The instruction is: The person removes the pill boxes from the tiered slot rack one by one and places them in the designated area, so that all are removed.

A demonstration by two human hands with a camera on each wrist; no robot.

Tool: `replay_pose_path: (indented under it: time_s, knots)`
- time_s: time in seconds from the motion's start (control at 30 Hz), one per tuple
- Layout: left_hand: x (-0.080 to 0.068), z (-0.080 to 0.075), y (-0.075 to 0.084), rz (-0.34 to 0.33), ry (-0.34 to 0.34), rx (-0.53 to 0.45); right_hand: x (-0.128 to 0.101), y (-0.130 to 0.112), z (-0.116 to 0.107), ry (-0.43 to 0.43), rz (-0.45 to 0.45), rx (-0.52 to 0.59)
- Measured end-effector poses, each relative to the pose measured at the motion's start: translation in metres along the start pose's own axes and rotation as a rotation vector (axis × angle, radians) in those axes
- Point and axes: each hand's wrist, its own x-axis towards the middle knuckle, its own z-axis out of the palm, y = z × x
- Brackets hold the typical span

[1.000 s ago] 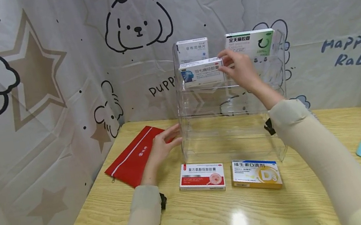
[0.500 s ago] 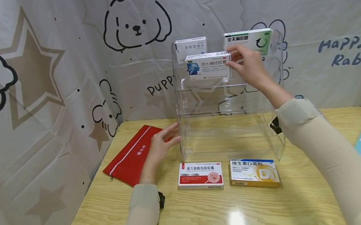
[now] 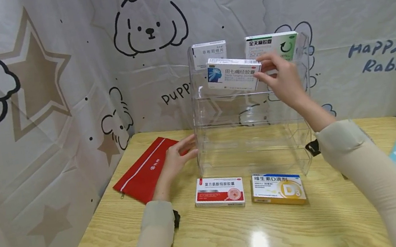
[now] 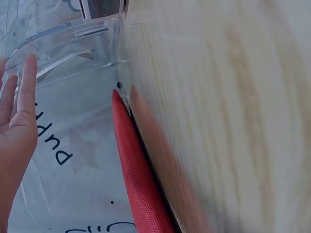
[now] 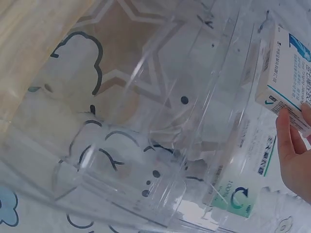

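The white box with the blue head picture (image 3: 234,73) is held tilted in front of the upper tier of the clear acrylic rack (image 3: 254,131). The right hand (image 3: 282,79) pinches its right end between thumb and fingers. The left hand (image 3: 177,159), fingers straight and loose, rests against the rack's near left wall, over the red pouch (image 3: 143,172). Two boxes stand on the top tier: a white one (image 3: 210,53) and a green-and-white one (image 3: 272,45). On the wooden table (image 3: 218,242), just before the rack, lie a red-and-white box (image 3: 219,192) and a yellow D3 box (image 3: 278,189).

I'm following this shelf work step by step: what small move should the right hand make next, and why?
Probably draw the blue-and-white medicine box further out, clear of the clear acrylic rack. The right hand pinches its right end, the box sits tilted at the second tier's front, and the left hand steadies the rack.
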Motion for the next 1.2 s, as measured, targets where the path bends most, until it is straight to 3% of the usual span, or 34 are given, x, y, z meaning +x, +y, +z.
replay_pose_path:
  time_s: [0.67,0.97,1.2]
  knots:
    - [0.001,0.002,-0.003,-0.043,0.007,-0.012,-0.108,-0.018,-0.002,-0.201,-0.128,0.083]
    - [0.003,0.001,-0.004,-0.036,-0.003,-0.03,-0.156,-0.024,0.004,-0.365,-0.023,0.164]
    - [0.003,0.0,-0.003,-0.018,-0.011,-0.018,-0.185,-0.029,0.014,-0.443,0.055,0.221]
